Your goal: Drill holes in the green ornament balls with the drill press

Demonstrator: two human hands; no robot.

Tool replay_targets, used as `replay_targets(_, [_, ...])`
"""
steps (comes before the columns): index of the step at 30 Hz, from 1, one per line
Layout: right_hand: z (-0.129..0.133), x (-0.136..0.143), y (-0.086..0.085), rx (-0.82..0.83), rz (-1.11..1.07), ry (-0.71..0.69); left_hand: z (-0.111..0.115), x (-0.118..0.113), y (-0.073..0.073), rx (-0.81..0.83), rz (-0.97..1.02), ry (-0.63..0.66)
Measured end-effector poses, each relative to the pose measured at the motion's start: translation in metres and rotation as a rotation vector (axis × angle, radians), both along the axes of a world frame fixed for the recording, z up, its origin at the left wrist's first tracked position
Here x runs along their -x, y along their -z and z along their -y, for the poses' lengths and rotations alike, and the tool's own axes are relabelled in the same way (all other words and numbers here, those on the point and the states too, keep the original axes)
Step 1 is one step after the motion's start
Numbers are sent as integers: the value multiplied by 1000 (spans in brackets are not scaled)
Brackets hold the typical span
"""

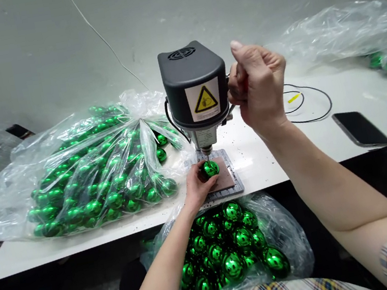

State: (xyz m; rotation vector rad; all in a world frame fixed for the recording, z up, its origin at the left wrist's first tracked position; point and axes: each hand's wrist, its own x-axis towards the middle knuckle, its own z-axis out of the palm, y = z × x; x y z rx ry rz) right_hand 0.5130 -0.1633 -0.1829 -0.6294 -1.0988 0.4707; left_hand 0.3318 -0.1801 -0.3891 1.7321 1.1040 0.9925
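Observation:
A small drill press (195, 84) with a dark motor cover and a yellow warning label stands on the white table. My left hand (199, 183) holds a shiny green ball (210, 168) on a brown pad (224, 174) over the grey metal base (238, 186). The drill bit comes down onto the top of the ball; whether it has gone in, I cannot tell. At the right side of the motor cover, my right hand (260, 80) is closed around the press's feed handle (233, 107), which is mostly hidden by the fingers.
A tied clear bag (97, 172) of green balls lies left of the press. An open bag (297, 246) with several more balls is below the table edge, close to my body. At right are a phone (361, 129), a black cable (330, 101) and another plastic bag (338, 32).

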Motion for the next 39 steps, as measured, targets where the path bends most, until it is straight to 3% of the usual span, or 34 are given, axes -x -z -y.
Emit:
replay_targets(6, [21,10,7,-145,-64,37,-1,0,4,-63,-18,-11])
replay_targets(13, [46,16,44,-262,-10,105,-1,0,7,-78,-29,-5])
replay_targets(18, [42,9,71,-430,136,104,-1,0,4,-69,-18,-5])
replay_targets(26, [33,0,95,-565,257,110,-1,2,8,-38,2,-11])
replay_targets(29, [38,5,85,-500,217,89,-1,1,8,-29,29,-12])
replay_targets(34, [32,16,26,-164,-108,102,1,-5,0,14,85,-63])
replay_targets(37, [16,13,-1,28,-202,29,19,11,-18,28,32,-176])
replay_targets(39, [5,9,-7,73,-198,-22,37,34,-38,8,-128,-157])
